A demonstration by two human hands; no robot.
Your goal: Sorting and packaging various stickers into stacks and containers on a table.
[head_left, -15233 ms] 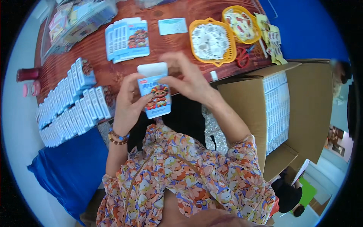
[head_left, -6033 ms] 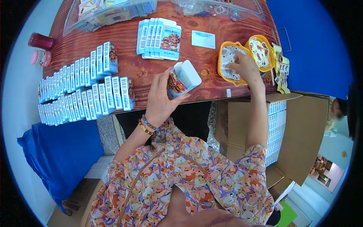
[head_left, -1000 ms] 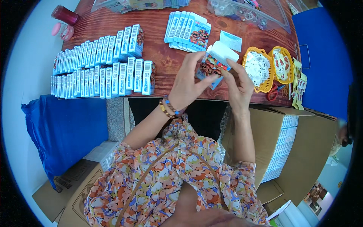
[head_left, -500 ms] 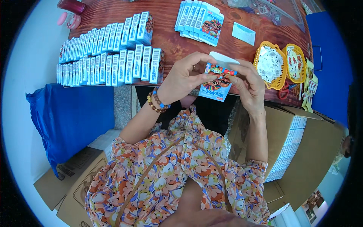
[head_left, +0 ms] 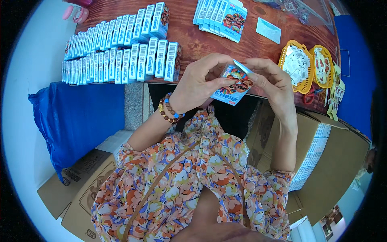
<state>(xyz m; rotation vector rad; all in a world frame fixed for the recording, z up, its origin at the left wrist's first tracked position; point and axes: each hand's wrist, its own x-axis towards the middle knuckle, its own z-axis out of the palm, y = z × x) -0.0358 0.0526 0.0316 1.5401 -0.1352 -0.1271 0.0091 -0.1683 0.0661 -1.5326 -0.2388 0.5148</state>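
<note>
A small light-blue carton [head_left: 230, 96] with colourful cartoon figures is held upside down just over the table's near edge. My left hand [head_left: 201, 82] grips its left side, the thumb lying across the printed front. On the other side, my right hand [head_left: 275, 86] has its thumb and fingers at the top corner. They pinch the carton's white end flap [head_left: 242, 66], which is bent and seen almost edge-on. The fingertips behind the carton are hidden.
Two rows of upright blue cartons [head_left: 133, 60] stand at the left. Beyond my hands lie flat cartons [head_left: 231, 24] and a pale card [head_left: 268, 30]. Yellow baskets [head_left: 296, 66] with small packets and red scissors [head_left: 309, 97] are at the right. An open cardboard box [head_left: 330, 161] stands below.
The white flap has folded from standing flat to a bent, edge-on angle under my right hand's fingers. The right hand has shifted up to it. The view has moved slightly.
</note>
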